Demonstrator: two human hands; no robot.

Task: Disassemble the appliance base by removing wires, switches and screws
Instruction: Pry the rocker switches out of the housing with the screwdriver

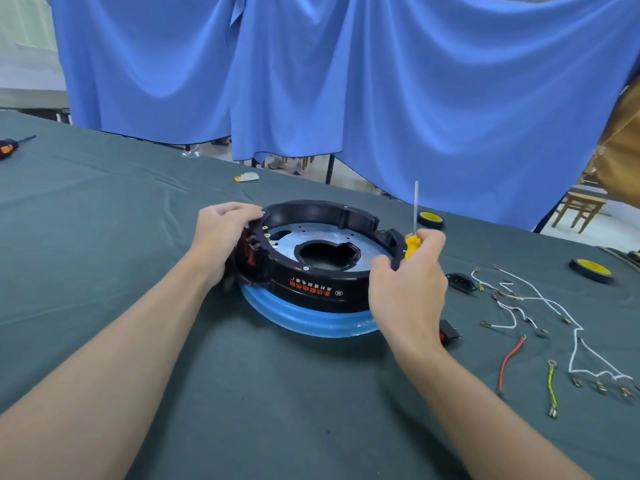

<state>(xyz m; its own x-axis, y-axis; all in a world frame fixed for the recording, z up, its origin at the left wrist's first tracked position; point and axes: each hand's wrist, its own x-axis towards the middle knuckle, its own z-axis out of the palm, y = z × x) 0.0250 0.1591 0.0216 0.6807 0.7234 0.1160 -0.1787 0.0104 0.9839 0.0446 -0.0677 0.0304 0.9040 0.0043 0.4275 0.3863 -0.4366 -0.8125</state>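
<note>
The round black appliance base (318,289) with a blue-wrapped lower rim lies upside down on the grey-green cloth, its metal plate and centre hole facing up. My left hand (218,237) grips the base's left side at the switch panel, fingers curled over the rim. My right hand (408,282) holds a yellow-handled screwdriver (414,237) with the shaft pointing up, at the base's right edge. Removed white wires (540,299), a red wire (509,362) and a green-yellow wire (551,386) lie to the right. A black socket (460,280) and a red switch (450,332) sit beside my right hand.
Two yellow-hubbed wheels (431,219) (592,270) lie at the right on the table. Another screwdriver (10,147) rests at the far left. A small white scrap (246,177) lies beyond the base. A blue curtain (346,81) hangs behind the table, with a wooden stool (578,206) at the right.
</note>
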